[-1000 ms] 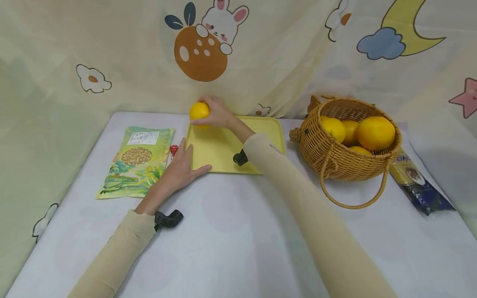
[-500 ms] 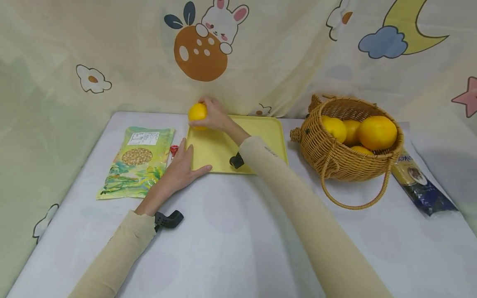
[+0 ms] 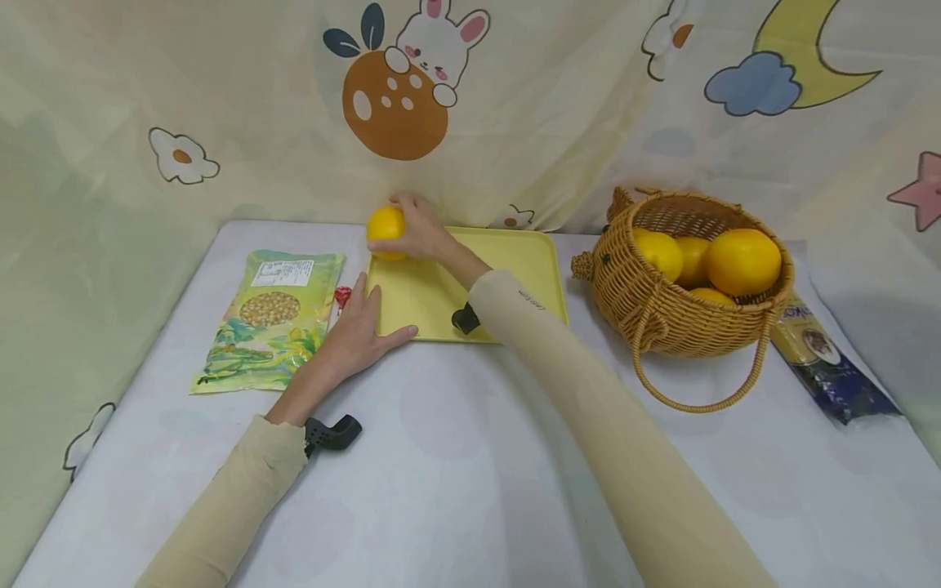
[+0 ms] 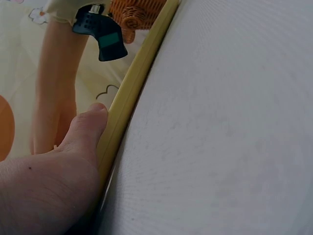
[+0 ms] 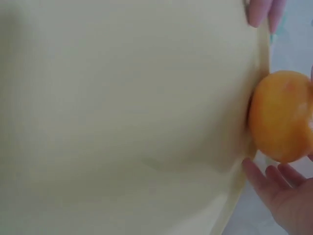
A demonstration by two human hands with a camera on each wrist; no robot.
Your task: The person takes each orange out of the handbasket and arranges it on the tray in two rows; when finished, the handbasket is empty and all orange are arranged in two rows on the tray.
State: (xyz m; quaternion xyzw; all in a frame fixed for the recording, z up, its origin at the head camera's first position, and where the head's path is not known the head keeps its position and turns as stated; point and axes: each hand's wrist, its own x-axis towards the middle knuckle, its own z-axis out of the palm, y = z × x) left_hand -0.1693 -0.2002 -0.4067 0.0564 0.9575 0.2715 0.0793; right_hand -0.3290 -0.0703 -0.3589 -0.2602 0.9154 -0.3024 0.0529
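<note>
Fruit, yellow-orange (image 3: 385,230), one: at the far left corner of the yellow tray (image 3: 426,298), right hand (image 3: 425,233) clamped around it. Left hand (image 3: 353,335): fingers spread apart, at the tray's near left corner.

- A broad open lane of white cloth-covered table (image 3: 470,465) lies before the pale-yellow rectangular tray (image 3: 434,306), between two beige sleeves (image 3: 581,392).
- The right hand (image 3: 421,230) and its round yellow-orange fruit (image 3: 384,234) block the tray's far left corner; the left hand (image 3: 356,331) blocks the near left.
- A narrow gap separates tray and brown woven wicker basket (image 3: 684,322).
- Cream printed fabric (image 3: 257,98) walls off the rear.
</note>
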